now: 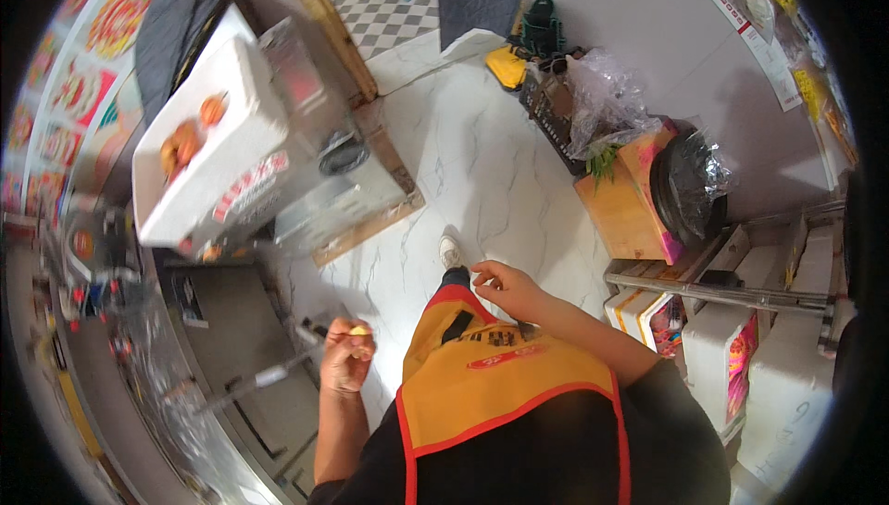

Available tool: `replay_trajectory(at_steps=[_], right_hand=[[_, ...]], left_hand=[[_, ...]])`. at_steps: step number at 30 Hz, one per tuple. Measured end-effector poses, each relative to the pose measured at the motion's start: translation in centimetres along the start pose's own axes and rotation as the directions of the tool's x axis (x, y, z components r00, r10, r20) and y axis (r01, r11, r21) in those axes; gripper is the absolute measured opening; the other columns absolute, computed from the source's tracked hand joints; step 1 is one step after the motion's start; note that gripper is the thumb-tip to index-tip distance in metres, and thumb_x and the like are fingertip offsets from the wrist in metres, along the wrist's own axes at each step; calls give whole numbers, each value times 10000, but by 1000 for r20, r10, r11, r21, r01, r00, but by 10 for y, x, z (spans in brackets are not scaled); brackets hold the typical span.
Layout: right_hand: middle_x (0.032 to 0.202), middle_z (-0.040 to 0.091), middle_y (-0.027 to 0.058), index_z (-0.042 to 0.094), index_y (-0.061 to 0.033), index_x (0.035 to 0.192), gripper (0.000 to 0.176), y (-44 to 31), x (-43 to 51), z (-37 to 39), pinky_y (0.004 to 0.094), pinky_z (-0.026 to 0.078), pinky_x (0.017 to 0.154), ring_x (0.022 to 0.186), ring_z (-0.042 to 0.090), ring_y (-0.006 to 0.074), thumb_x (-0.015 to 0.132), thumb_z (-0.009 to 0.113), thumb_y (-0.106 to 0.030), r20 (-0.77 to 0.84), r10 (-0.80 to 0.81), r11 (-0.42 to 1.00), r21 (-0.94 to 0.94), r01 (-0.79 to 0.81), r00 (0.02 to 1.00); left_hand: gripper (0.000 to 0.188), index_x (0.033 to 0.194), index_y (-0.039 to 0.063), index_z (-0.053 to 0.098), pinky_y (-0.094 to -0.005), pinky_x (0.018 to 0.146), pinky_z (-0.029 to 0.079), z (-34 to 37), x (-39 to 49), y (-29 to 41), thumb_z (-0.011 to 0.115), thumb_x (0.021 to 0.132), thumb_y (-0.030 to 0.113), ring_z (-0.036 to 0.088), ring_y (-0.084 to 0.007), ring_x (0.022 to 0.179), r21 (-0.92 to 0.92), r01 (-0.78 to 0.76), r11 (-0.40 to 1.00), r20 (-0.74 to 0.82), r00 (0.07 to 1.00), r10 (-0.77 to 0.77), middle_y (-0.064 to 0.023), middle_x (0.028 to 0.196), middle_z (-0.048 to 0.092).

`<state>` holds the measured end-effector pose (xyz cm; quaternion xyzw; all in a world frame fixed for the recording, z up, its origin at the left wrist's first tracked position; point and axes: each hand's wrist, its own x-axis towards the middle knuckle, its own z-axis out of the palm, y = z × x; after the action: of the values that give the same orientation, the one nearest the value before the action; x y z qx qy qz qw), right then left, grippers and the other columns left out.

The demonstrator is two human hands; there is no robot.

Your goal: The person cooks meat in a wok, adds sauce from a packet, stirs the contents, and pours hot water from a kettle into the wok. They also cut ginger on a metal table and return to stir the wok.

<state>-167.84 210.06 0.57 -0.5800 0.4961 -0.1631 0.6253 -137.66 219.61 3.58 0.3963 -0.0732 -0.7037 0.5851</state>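
My left hand [346,356] is raised at my left side, its fingers closed around a small yellow piece [360,331] of something I cannot identify. Behind that hand are the grey front panels of a metal counter [229,324], blurred. My right hand [510,290] hangs in front of my apron, fingers loosely bent and apart, with nothing seen in it. The yellow apron [507,394] has red edging and bears writing. One of my white shoes [450,251] shows on the floor below.
A white foam box [243,109] with round orange-red produce [212,109] stands left. On the right are a cardboard box [621,206], a black crate [545,113] with clear plastic, and a metal rack [722,290] over foam boxes [715,359]. Marbled floor [500,158] leads to a doorway.
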Motion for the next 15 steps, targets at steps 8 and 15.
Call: replay_trajectory(at_steps=[8, 15], right_hand=[[973, 601, 92, 483, -2, 1169, 367, -19, 93, -169, 283, 451, 771, 875, 561, 171, 861, 541, -192, -390, 401, 861, 469, -196, 829], [1002, 608, 63, 496, -35, 1159, 370, -54, 229, -318, 290, 429, 731, 826, 550, 148, 853, 554, -236, -493, 480, 827, 530, -187, 726]], left_hand=[[279, 1058, 72, 553, -243, 580, 383, 186, 274, 63, 547, 781, 40, 517, -141, 717, 272, 337, 901, 273, 871, -408, -43, 836, 549], [109, 814, 81, 524, -250, 545, 364, 303, 520, 91, 559, 794, 182, 507, -155, 702, 193, 428, 883, 357, 807, -470, -47, 845, 553]])
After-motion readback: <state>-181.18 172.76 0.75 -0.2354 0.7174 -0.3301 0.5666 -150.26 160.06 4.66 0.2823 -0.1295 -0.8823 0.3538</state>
